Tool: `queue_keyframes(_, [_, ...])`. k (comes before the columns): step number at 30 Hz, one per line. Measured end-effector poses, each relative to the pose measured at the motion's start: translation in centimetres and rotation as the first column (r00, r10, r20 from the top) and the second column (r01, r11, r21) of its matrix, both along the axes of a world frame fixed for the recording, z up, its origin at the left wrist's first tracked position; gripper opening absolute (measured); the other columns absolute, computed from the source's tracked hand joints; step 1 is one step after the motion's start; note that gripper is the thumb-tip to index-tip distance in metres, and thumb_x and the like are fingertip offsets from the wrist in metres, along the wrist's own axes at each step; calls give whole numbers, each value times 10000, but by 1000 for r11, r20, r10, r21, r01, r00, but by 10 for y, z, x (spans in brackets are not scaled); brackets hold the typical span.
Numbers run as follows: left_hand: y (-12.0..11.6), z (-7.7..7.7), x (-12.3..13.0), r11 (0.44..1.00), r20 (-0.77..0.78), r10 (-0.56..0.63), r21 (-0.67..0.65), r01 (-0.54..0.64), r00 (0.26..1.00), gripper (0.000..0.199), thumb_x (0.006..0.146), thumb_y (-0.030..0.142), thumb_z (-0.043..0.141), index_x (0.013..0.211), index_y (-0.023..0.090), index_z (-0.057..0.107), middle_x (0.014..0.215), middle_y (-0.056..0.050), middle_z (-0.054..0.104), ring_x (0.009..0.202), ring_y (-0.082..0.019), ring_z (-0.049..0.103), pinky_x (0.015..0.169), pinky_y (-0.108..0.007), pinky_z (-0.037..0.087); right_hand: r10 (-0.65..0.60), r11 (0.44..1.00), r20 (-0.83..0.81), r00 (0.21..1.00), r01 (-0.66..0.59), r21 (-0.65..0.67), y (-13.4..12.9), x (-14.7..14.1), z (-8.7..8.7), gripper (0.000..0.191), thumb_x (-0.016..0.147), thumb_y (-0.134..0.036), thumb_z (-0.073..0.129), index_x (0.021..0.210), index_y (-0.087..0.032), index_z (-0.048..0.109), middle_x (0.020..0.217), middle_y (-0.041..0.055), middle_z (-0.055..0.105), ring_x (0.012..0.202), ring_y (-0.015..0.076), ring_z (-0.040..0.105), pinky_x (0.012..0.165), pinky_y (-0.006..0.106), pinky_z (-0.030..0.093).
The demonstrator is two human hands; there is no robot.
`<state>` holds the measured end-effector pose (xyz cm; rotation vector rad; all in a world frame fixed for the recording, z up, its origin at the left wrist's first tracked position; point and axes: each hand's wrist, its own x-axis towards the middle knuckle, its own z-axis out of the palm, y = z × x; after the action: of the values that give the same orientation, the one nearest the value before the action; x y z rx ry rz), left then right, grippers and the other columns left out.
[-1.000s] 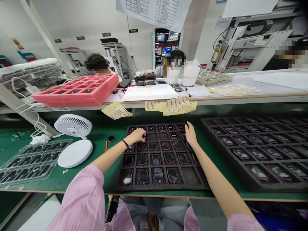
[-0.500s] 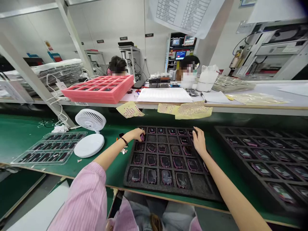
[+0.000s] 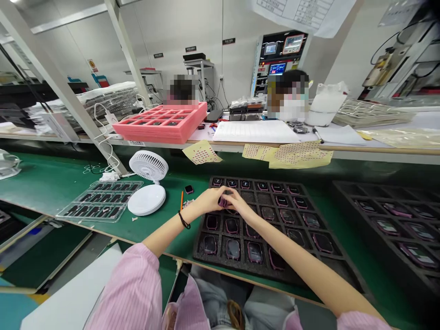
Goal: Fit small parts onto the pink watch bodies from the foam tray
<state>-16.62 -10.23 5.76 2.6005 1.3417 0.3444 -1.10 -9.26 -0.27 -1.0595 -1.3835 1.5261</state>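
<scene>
A black foam tray [image 3: 252, 197] with square pockets lies on the green bench, many pockets holding pink-framed watch faces. Over its left part, my left hand [image 3: 213, 200] grips a small pink-framed watch [image 3: 223, 201]. My right hand [image 3: 238, 201] meets it there, its fingers closed on the same watch. The fingers hide most of that watch. Several watches in the back row have lit screens. Left of the tray, a single dark watch [image 3: 189, 189] lies near an orange stick [image 3: 182, 200].
A white fan [image 3: 146, 200] and a clear tray of dark parts [image 3: 99, 201] stand at the left. A second foam tray [image 3: 347, 195] lies at the right. The raised shelf carries a pink foam tray [image 3: 154, 133] and papers [image 3: 254, 131]. Two people sit behind it.
My right hand has left the tray's right edge and joined my left hand. My left hand has lifted the watch towards the tray's middle. The whole view has shifted.
</scene>
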Motion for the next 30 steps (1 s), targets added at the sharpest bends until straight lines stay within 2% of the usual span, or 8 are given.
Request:
queue_keyframes(4, [-24,-12,1,996,5,89,3,-89,996,483,734,160,655,1179,165,466,1081,-104,661,976,-255,641,782,-303,496,-9,1000,41,999,10,-23,-10,-28,-10,386,789,-382,546,1141,-231,500,921,26,644,882,225,638,653,352,581])
queue_keyframes(7, [-32,-24,-2,982,2,188,-15,-188,982,495,702,102,662,1157,156,476,1072,-113,652,1007,-270,619,811,-336,499,13,999,52,999,-11,-34,-17,-40,-17,423,765,-388,580,1149,-236,489,1001,49,639,756,207,637,523,313,556])
queue_keyframes(9, [-34,-26,-8,984,62,175,-35,-173,983,541,699,97,672,1194,157,462,1129,-123,626,1071,-271,586,870,-353,486,-6,1000,28,1000,7,-19,-19,-44,-20,382,748,-372,611,1097,-245,517,987,38,640,685,177,620,483,278,523])
queue_keyframes(12, [-36,-19,-30,994,225,109,-56,-99,968,589,743,258,699,1264,184,435,1269,-123,543,1182,-262,517,959,-357,445,9,996,-146,989,-22,-90,-19,-41,-19,338,747,-347,634,1056,-252,534,849,-3,648,613,153,610,476,255,497])
queue_keyframes(15, [-37,-17,-63,960,224,272,-129,-248,936,315,844,390,575,1064,165,584,1119,-109,604,1016,-243,604,875,-346,475,63,959,-374,925,-160,-235,-15,-32,-18,332,769,-328,616,1072,-228,524,706,-5,650,549,172,618,448,267,472])
queue_keyframes(19, [-42,-35,-93,858,32,484,-213,-467,874,120,822,250,573,809,147,632,922,-96,657,807,-222,639,746,-311,475,87,917,-548,832,-282,-284,-11,-22,-18,287,792,-285,584,1064,-193,561,727,49,687,583,193,640,479,288,475])
queue_keyframes(24, [-43,-60,-97,833,51,531,-211,-511,846,54,773,178,600,802,149,636,909,-97,675,778,-210,640,676,-273,453,80,910,-600,796,-304,-282,-13,-20,-19,272,812,-264,534,1062,-175,595,754,73,698,613,205,645,505,300,470])
queue_keyframes(30, [-41,-46,-92,845,138,507,-274,-459,851,66,775,177,609,728,144,639,699,-49,689,660,-177,650,617,-240,462,53,895,-616,786,-311,-320,-10,-20,-19,271,829,-268,477,1052,-165,591,751,85,701,593,209,636,504,303,453])
